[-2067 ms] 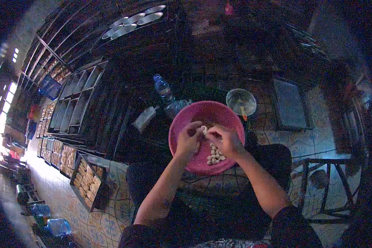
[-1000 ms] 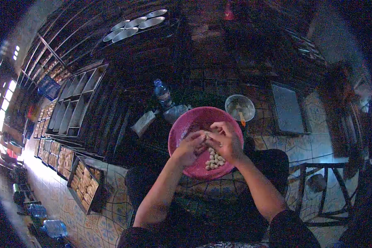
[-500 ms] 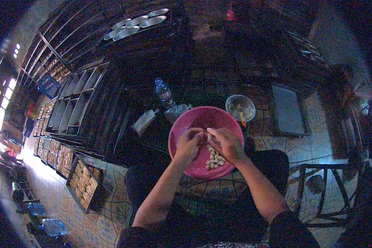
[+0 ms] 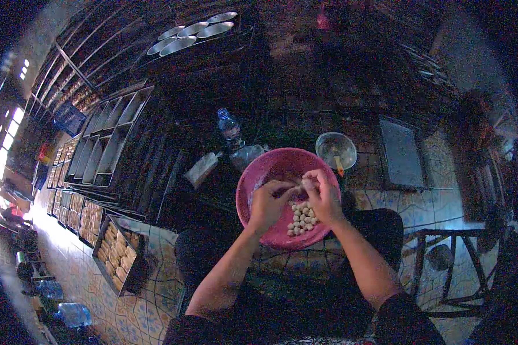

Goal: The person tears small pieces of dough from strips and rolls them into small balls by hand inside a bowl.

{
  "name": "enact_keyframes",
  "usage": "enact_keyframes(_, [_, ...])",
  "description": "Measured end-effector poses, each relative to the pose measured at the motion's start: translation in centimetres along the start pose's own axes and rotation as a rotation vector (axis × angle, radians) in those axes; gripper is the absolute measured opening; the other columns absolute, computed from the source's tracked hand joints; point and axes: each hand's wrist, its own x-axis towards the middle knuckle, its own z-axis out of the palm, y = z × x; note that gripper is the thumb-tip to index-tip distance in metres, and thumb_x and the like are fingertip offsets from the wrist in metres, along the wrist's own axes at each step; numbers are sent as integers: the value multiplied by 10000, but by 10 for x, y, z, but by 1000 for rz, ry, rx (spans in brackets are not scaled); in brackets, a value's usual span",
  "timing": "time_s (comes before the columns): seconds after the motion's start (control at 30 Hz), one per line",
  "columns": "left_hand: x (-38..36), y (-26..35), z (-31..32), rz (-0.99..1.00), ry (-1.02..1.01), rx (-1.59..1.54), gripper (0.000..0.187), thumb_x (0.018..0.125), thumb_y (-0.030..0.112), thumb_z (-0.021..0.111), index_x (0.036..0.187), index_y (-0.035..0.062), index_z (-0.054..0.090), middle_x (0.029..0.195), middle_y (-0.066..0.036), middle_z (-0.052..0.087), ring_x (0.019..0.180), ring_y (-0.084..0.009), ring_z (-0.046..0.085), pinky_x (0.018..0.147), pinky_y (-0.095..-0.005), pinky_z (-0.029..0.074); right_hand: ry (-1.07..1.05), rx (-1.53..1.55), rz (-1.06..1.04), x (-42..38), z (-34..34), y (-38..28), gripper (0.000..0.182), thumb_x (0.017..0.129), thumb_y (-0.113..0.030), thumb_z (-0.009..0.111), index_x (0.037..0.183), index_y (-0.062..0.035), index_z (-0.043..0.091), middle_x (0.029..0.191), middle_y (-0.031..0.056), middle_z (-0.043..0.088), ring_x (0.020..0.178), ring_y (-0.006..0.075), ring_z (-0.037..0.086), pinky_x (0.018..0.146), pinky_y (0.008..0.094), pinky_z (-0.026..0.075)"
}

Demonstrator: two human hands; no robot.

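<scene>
A pink basin (image 4: 288, 239) sits between the knees, with several small pale balls (image 4: 303, 219) gathered in its lower right part. My left hand (image 4: 269, 205) is over the left side of the basin, its fingers curled round a pale strip (image 4: 294, 190) that looks like dough. At the strip's right end, above the balls, my right hand (image 4: 322, 195) has its thumb and fingers pinched together. What lies between the right fingertips is too small to make out.
Behind the basin are a plastic bottle (image 4: 229, 126), a clear bag (image 4: 202, 169) and a bowl (image 4: 335, 150) with an orange-handled brush. At left, a tray (image 4: 129, 275) holds bread-like pieces. A dark metal frame (image 4: 452, 233) stands at right.
My right hand has lifted slightly and moved right, and my left hand has shifted a little right. More of the pale strip and the balls shows between them.
</scene>
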Motion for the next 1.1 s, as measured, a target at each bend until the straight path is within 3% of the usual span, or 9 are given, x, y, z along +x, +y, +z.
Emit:
enact_keyframes(0.17, [11, -41, 9, -206, 31, -204, 285, 880, 195, 773, 1097, 18, 722, 1073, -127, 738, 994, -233, 703, 860, -355, 540, -122, -326, -166, 5, -12, -15, 262, 930, -123, 701, 1165, -42, 620, 1134, 128, 683, 1029, 251, 696, 883, 363, 537])
enact_keyframes(0.23, [11, -51, 15, -93, 157, -198, 294, 927, 141, 734, 1171, 43, 604, 959, -67, 694, 815, -154, 667, 619, -279, 547, -191, -182, -223, 2, -11, -21, 318, 901, -129, 734, 1193, -50, 634, 1115, 129, 698, 1041, 271, 693, 900, 375, 541])
enact_keyframes(0.43, [11, -53, 14, -222, 26, -370, 408, 918, 52, 712, 1265, 65, 497, 986, -77, 685, 768, -158, 655, 574, -292, 548, -121, -321, -345, 5, -7, -16, 336, 888, -186, 734, 1195, -91, 634, 1050, 137, 707, 976, 327, 703, 835, 412, 556])
enact_keyframes(0.53, [7, -36, 10, -224, 25, -460, 414, 821, 160, 839, 1118, 4, 597, 1116, -111, 663, 990, -177, 664, 800, -317, 558, -135, -466, -333, 3, -10, -22, 352, 846, -183, 756, 1162, -92, 632, 1003, 130, 700, 951, 339, 686, 821, 423, 547])
enact_keyframes(0.67, [4, -12, 2, -207, 7, -41, 353, 853, 141, 809, 1097, 0, 596, 1111, -90, 667, 978, -169, 672, 803, -309, 564, -231, -529, -260, 4, -11, -23, 369, 805, -173, 772, 1138, -100, 630, 958, 124, 687, 912, 342, 658, 814, 440, 536])
enact_keyframes(0.77, [3, -14, 3, -354, 6, -128, 321, 883, 133, 780, 1123, 11, 606, 1085, -82, 685, 959, -171, 681, 788, -302, 568, -226, -530, -232, 0, -7, -18, 398, 793, -163, 781, 1157, -114, 625, 933, 97, 685, 884, 329, 641, 831, 439, 530])
enact_keyframes(0.83, [5, -19, 1, -550, -148, -662, 315, 912, 151, 752, 1162, 19, 612, 1039, -89, 702, 934, -178, 685, 774, -300, 571, -123, -370, -299, 0, -4, -15, 495, 760, -146, 823, 1206, -115, 611, 967, 66, 702, 897, 271, 651, 787, 397, 534])
enact_keyframes(0.93, [2, -27, -3, -635, -201, -889, 298, 944, 126, 702, 1203, 15, 604, 1005, -98, 705, 911, -187, 689, 765, -292, 579, -145, -472, -330, 0, -4, -17, 552, 794, -163, 818, 1296, -112, 598, 1072, 76, 719, 975, 260, 632, 847, 396, 528])
enact_keyframes(1.1, [6, -31, -2, -592, -38, -791, 220, 959, 67, 650, 1165, 11, 595, 1018, -118, 704, 911, -195, 694, 777, -283, 582, -172, -478, -308, 0, -2, -22, 630, 819, -155, 801, 1396, -107, 550, 1152, 99, 709, 1069, 269, 622, 916, 407, 525])
